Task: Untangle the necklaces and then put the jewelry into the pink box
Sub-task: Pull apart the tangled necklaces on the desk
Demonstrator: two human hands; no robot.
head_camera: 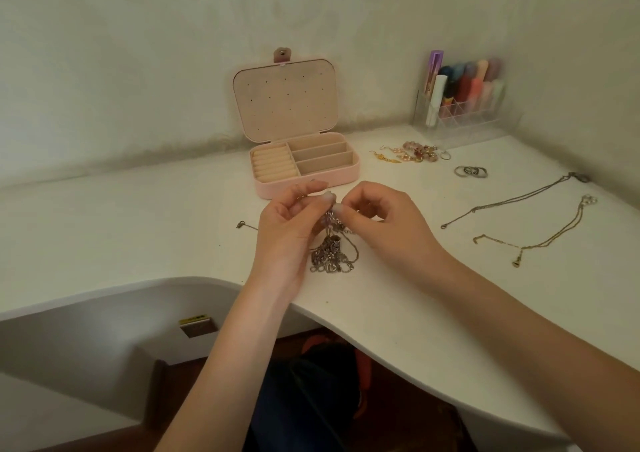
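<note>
A tangled clump of silver necklaces (331,256) hangs down to the white table, just in front of the open pink box (341,177). My left hand (287,233) and my right hand (384,221) both pinch the top of the tangle with their fingertips close together. A clasp end (241,224) of one chain lies to the left of my left hand. Two separate necklaces lie stretched out at the right, one (512,201) farther back and one (554,233) nearer. Three rings (471,171) and a pile of earrings (412,152) sit beyond them.
The box lid (285,98) stands upright against the wall. A clear organiser (460,105) with coloured tubes stands in the back right corner. The table's curved front edge (346,316) runs under my forearms, with my legs below it.
</note>
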